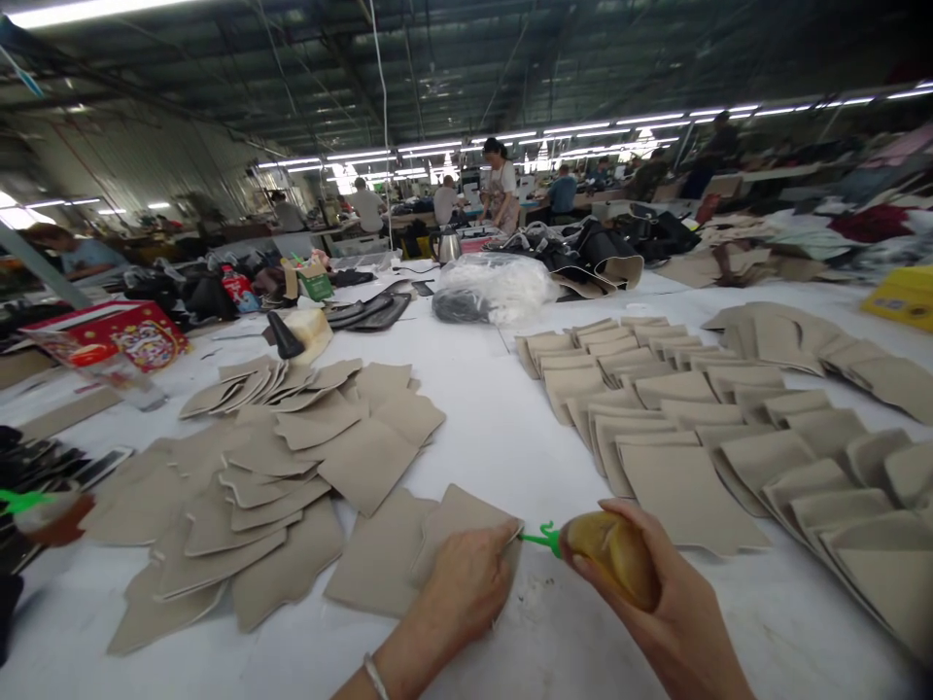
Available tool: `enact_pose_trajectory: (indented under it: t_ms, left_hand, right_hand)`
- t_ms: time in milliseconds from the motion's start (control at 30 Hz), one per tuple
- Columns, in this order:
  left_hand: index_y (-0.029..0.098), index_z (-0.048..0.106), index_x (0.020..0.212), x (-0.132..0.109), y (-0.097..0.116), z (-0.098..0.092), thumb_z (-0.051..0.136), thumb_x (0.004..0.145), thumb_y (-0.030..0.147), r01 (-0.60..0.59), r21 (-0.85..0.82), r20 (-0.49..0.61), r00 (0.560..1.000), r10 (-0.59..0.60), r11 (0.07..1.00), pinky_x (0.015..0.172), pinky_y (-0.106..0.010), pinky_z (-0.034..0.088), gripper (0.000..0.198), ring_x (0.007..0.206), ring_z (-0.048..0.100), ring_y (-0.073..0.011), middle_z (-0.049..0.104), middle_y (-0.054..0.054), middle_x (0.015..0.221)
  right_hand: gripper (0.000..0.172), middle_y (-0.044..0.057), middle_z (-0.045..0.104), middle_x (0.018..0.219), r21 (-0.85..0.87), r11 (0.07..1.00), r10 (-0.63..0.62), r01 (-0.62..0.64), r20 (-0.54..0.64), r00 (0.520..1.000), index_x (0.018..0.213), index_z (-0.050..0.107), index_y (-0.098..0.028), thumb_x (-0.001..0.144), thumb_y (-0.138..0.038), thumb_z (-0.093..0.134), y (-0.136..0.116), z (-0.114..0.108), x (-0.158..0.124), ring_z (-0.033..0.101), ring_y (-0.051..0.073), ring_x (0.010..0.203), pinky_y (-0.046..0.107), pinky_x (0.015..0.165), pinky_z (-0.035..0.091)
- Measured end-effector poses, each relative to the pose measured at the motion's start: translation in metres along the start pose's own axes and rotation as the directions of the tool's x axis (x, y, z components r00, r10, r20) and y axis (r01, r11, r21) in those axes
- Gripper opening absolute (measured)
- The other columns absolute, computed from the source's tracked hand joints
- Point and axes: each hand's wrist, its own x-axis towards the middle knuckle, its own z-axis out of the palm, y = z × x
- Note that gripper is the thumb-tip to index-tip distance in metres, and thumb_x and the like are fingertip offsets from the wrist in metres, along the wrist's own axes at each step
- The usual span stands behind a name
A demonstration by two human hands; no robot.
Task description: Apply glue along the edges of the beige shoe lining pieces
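My right hand (663,593) is wrapped round a squeeze bottle (612,556) of amber liquid, probably glue. Its thin green nozzle points left, and the tip meets the right edge of a beige leather-like piece (463,515). On that same piece rests my left hand (466,583), fingers curled and the forefinger at the right corner beside the nozzle tip. Its thumb is mostly hidden, and the piece's right edge seems lifted off the table. Partly beneath it, to the left, lies another beige piece (379,554).
Loose beige pieces (284,476) overlap in a heap at left. At right, folded ones (671,418) stand in overlapping rows on the white table (481,389). Farther back are a clear plastic bag (496,287), a red box (146,335) and a yellow box (900,297). Another green-nozzled bottle (54,517) is far left.
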Motion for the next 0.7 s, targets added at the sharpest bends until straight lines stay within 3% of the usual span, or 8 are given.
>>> enact_pose_trajectory:
  t_ms: [267, 433, 600, 700]
  left_hand:
    - [0.028, 0.051, 0.135, 0.001, 0.000, -0.004, 0.038, 0.081, 0.013, 0.016, -0.074, 0.043, 0.999, -0.013, 0.997, 0.098, -0.030, 0.041, 0.058, 0.111, 0.059, -0.0214, 0.061, -0.002, 0.127]
    - [0.027, 0.052, 0.134, -0.003, 0.006, -0.008, 0.038, 0.082, 0.017, 0.031, -0.078, 0.055, 0.998, -0.026, 0.997, 0.098, -0.030, 0.040, 0.055, 0.111, 0.058, -0.0224, 0.062, -0.002, 0.125]
    - [0.026, 0.053, 0.133, -0.005, 0.008, -0.009, 0.039, 0.083, 0.019, 0.045, -0.057, 0.054, 0.998, -0.042, 0.997, 0.097, -0.031, 0.041, 0.052, 0.110, 0.058, -0.0228, 0.064, -0.003, 0.122]
    - [0.026, 0.055, 0.131, -0.005, 0.006, -0.006, 0.039, 0.083, 0.018, 0.012, -0.051, 0.020, 1.000, -0.011, 0.999, 0.096, -0.030, 0.042, 0.051, 0.109, 0.059, -0.0218, 0.063, -0.002, 0.123]
  right_hand:
    - [0.045, 0.002, 0.062, 0.111, -0.007, 0.997, -0.078, 0.078, 0.002, 0.997, 0.119, 0.052, -0.029, 0.084, -0.052, 0.065, 0.007, -0.001, 0.003, 0.062, 0.027, 0.094, 0.038, 0.086, 0.049]
    - [0.044, 0.000, 0.062, 0.110, 0.037, 0.999, -0.033, 0.030, 0.078, 0.996, 0.119, 0.051, -0.030, 0.084, -0.054, 0.066, 0.010, -0.005, 0.004, 0.063, 0.025, 0.090, 0.035, 0.083, 0.050]
    - [0.044, 0.002, 0.061, 0.110, 0.061, 0.997, -0.055, 0.052, 0.048, 0.997, 0.118, 0.052, -0.028, 0.084, -0.053, 0.066, 0.014, -0.009, 0.008, 0.063, 0.025, 0.090, 0.035, 0.082, 0.050]
    - [0.046, 0.003, 0.062, 0.109, 0.094, 0.996, -0.023, 0.013, 0.102, 0.995, 0.118, 0.052, -0.028, 0.083, -0.053, 0.067, 0.019, -0.009, 0.005, 0.063, 0.026, 0.090, 0.034, 0.080, 0.051]
